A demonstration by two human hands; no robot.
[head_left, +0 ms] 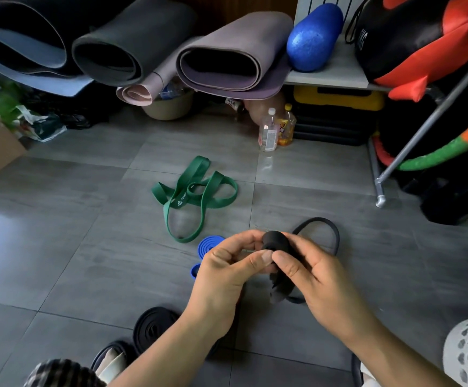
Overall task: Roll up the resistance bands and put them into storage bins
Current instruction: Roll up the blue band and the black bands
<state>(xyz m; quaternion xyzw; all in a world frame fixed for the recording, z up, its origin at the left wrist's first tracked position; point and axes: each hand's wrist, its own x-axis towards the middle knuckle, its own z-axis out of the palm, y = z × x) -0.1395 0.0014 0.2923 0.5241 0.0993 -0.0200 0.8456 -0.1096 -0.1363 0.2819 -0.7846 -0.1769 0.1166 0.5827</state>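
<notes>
Head view: both hands (266, 263) are pinching the half-rolled black band (276, 241); winding its trailing loop (325, 227) probably comes next.

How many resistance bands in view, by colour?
Green: 1, green band, lying loose.
Blue: 1, blue band, coiled, partly hidden.
Black: 2, held black band gripped by left hand and right hand; coiled black band.
Total: 4

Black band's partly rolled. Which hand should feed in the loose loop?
Right, probably. The loose loop of the black band lies beyond the right hand; the left hand pinches its rolled end.
</notes>
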